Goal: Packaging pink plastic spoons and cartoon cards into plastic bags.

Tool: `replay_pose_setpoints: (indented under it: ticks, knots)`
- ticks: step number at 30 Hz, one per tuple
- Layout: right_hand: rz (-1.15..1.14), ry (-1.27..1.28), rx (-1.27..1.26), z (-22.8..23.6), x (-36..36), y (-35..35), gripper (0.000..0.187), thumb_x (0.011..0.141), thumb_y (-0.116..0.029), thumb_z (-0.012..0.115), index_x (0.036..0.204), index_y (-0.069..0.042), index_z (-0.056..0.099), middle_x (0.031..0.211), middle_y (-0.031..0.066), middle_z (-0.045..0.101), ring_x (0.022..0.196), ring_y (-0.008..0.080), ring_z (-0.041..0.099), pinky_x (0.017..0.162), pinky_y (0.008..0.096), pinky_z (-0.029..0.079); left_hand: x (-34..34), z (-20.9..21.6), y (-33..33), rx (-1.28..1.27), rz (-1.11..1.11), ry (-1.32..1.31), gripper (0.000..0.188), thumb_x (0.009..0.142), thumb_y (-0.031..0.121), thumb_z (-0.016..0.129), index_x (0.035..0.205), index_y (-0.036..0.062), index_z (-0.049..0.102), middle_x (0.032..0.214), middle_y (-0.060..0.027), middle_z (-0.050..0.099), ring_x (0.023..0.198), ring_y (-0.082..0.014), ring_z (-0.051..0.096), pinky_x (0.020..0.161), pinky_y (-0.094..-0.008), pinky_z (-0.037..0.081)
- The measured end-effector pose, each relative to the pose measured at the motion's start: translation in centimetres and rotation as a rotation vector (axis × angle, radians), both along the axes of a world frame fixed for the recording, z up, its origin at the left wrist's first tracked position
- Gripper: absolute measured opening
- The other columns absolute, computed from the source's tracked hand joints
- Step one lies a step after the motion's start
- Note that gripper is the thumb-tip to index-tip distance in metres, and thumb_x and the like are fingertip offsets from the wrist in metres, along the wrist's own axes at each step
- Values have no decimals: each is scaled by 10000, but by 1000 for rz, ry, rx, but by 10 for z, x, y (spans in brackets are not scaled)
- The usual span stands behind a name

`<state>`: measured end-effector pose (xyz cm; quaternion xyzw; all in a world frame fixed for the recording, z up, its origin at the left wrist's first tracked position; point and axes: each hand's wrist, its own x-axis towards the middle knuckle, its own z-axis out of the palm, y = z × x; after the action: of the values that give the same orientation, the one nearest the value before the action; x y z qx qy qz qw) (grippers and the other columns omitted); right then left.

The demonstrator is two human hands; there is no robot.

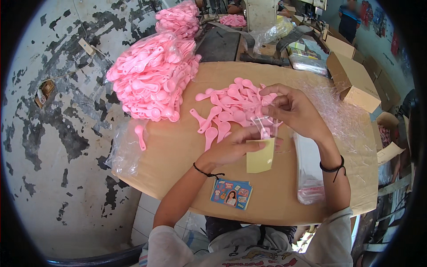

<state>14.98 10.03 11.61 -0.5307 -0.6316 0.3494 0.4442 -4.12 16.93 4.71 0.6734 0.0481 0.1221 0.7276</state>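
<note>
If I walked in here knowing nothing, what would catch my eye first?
Pink spoons: a big bagged heap at the board's far left and a loose pile in the middle. Just below that pile, the left hand holds a yellow card while the right hand pinches a clear bag above it. A stack of picture cards lies at the near edge.

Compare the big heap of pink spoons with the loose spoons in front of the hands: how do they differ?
The big heap is piled high at the board's left edge, partly in clear plastic; the loose spoons lie spread thin and unwrapped mid-board. The heap lies untouched; the loose spoons lie right by the right hand. Both are the same pink.
</note>
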Motion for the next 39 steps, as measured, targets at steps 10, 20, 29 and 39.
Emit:
replay_pose_setpoints:
  ticks: [10,20,29,39]
  knots:
    - [-245,-762,728,-14,-15,1,223,767,-108,723,988,-107,690,998,65,662,940,255,596,827,376,490,4,-8,3,129,564,-57,327,1031,123,393,1305,-25,493,1146,-49,597,934,-86,606,828,-232,512]
    - [-97,-840,523,-32,-9,5,156,766,-167,702,880,-60,705,889,80,678,920,274,606,869,382,485,2,-4,-1,715,587,103,168,949,56,461,1068,-35,537,668,-201,549,578,-255,554,541,-373,394]
    - [-100,-590,292,-34,0,10,117,720,-97,718,773,-17,650,752,137,657,730,298,630,692,372,509,11,-9,-6,814,559,37,179,915,24,472,1075,-16,541,741,-215,582,598,-283,562,558,-362,407]
    - [49,-63,139,33,83,-32,156,916,-110,596,943,38,636,792,17,626,687,92,586,632,236,464,6,-3,2,-62,504,-121,395,1059,299,329,1291,28,499,1206,-94,632,950,-131,638,771,-254,545]
